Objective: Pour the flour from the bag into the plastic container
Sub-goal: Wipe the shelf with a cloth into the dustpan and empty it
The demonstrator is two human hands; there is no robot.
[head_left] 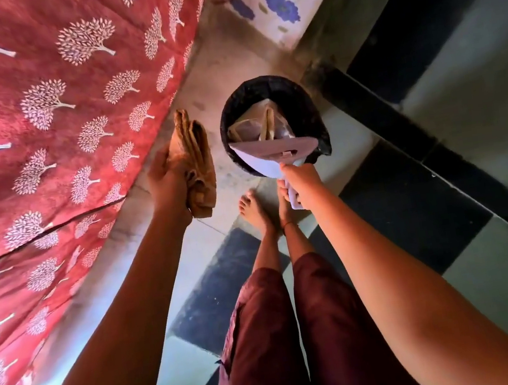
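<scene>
Left hand [166, 180]: fingers clamped on a folded brown paper bag [196, 164], at nine o'clock of the black round bin [310, 112]. Right hand [302, 182]: fingers closed around a white dustpan's [270, 157] handle, tipped over the bin holding paper scraps.

The left grip [167, 178] closes around a folded, crumpled brown paper bag [196, 164], held upright above the floor [215, 67]. Just to its right, the right grip [298, 182] clasps the handle of a white dustpan [273, 157], whose blade tilts over the rim of a black-lined bin [264, 86] holding paper scraps. Below both grips stand two bare feet [253, 207] on checkered tiles. Left of the left grip hangs a red tree-print curtain [40, 124].
</scene>
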